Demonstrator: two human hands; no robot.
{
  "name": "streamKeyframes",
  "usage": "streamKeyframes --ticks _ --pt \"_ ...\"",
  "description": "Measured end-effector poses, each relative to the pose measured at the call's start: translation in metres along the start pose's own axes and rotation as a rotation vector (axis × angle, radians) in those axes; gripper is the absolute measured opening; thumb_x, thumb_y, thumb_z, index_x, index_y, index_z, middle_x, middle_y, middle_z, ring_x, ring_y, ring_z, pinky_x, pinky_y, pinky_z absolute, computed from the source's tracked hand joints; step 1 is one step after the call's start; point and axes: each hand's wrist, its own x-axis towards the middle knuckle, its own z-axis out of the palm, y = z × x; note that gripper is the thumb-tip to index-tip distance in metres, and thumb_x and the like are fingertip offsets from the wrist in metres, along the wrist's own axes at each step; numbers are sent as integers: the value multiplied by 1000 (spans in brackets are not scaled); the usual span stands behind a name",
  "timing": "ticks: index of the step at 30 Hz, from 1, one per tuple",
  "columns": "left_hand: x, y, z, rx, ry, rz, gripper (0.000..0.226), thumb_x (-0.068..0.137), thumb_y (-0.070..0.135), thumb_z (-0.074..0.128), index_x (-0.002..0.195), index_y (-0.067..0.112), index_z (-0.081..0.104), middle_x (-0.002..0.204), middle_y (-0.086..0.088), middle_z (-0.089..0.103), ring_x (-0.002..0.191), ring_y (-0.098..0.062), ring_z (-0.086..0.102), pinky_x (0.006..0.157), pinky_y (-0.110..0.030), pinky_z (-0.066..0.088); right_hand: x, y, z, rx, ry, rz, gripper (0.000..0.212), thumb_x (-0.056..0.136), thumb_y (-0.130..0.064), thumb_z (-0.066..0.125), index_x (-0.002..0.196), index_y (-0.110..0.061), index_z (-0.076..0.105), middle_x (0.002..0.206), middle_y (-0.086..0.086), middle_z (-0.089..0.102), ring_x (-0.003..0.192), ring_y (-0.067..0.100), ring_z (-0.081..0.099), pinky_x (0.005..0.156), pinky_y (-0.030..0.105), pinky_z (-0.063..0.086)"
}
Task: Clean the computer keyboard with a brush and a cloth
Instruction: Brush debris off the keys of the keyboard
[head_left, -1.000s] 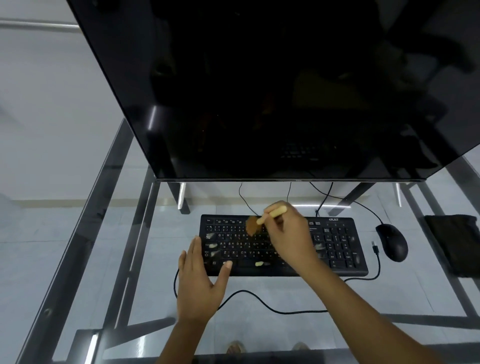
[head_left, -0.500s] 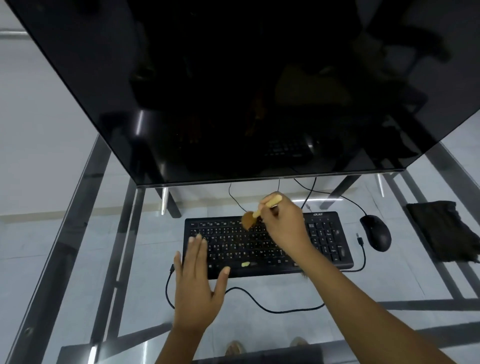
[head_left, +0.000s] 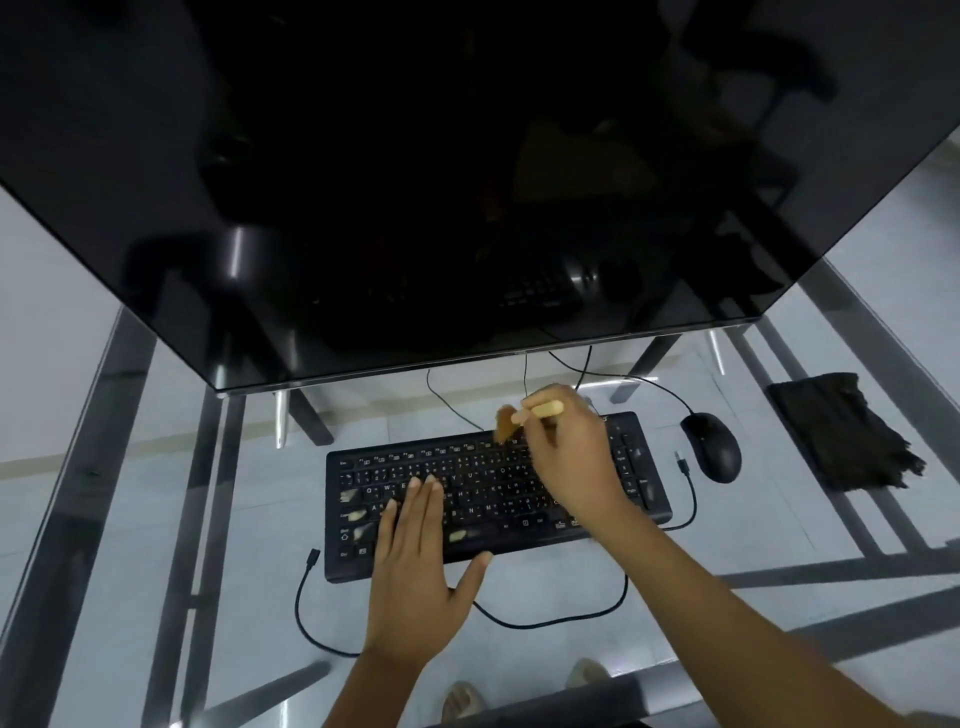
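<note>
A black keyboard (head_left: 582, 530) lies on the glass desk, with pale smudges on its left keys and space bar. My left hand (head_left: 418, 569) rests flat on the keyboard's lower left part, fingers straight. My right hand (head_left: 574, 457) grips a small brush with a tan wooden handle (head_left: 543, 410). Its brown bristles (head_left: 505, 425) touch the top key row near the middle, blurred by motion. A dark folded cloth (head_left: 841, 431) lies on the glass at the far right.
A large dark monitor (head_left: 441, 182) leans over the back of the desk. A black mouse (head_left: 712, 447) sits right of the keyboard. Black cables (head_left: 550, 621) loop in front of it. The desk's metal frame (head_left: 78, 493) shows through the glass.
My left hand has slid up from the keyboard's front-left corner onto its keys. The brush has swept a little right along the top row. The head camera has tilted.
</note>
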Motion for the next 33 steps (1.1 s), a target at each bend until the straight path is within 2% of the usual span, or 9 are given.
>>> streamKeyframes --ticks 5,9,11,13,17,21,25,29,33 --pt "0 -3 2 26 5 6 82 86 57 55 145 4 33 153 -6 31 146 -19 18 118 -43 14 -12 5 4 44 -273 147 7 92 -16 59 87 -20 63 79 2 70 67 15 68 65 34 59" --pt "0 -2 2 20 3 10 82 86 57 54 145 4 34 153 -6 32 145 -19 19 117 -43 16 -6 11 -10 75 74 96 6 92 -10 58 91 -14 62 82 -4 68 67 9 64 61 24 54" --pt "0 -2 2 14 4 10 80 88 57 49 145 4 34 153 -6 32 145 -19 19 117 -44 16 -6 8 -15 154 -168 218 10 93 -12 56 87 -19 62 79 2 69 69 23 68 65 38 59" --pt "1 -1 1 -3 2 3 76 90 56 45 144 4 34 152 -7 33 146 -19 18 117 -44 16 -13 6 -15 43 -433 227 8 93 -18 58 86 -19 62 74 2 68 66 15 68 62 34 59" --pt "4 2 1 -17 -12 -15 68 93 50 39 144 5 35 152 -6 33 146 -17 15 118 -44 13 -10 14 -26 -43 -79 156 7 92 -17 60 85 -19 61 69 -12 61 63 0 61 57 12 48" --pt "12 7 2 -18 -12 -25 58 98 43 30 140 6 43 152 -4 34 146 -13 12 118 -46 11 -18 5 -27 2 -488 195 6 93 -19 58 89 -19 63 74 -2 67 66 9 67 61 22 56" --pt "23 17 4 41 -44 -17 57 100 43 25 140 7 43 154 -4 31 147 -13 11 118 -44 8 -14 14 -33 -45 -141 120 5 93 -17 58 91 -15 62 74 -10 62 67 -5 61 59 8 46" --pt "29 19 6 78 -61 -19 59 100 45 20 142 8 41 155 -5 29 146 -15 12 119 -43 6 -15 13 -37 -24 -454 205 7 93 -21 58 89 -17 62 74 -3 66 64 10 66 59 25 57" --pt "36 21 6 86 -80 -21 61 100 47 18 145 10 34 157 -3 23 147 -12 5 119 -43 4 -3 26 -45 -12 -62 193 6 93 -21 58 91 -17 61 74 -9 66 66 2 64 58 16 51"
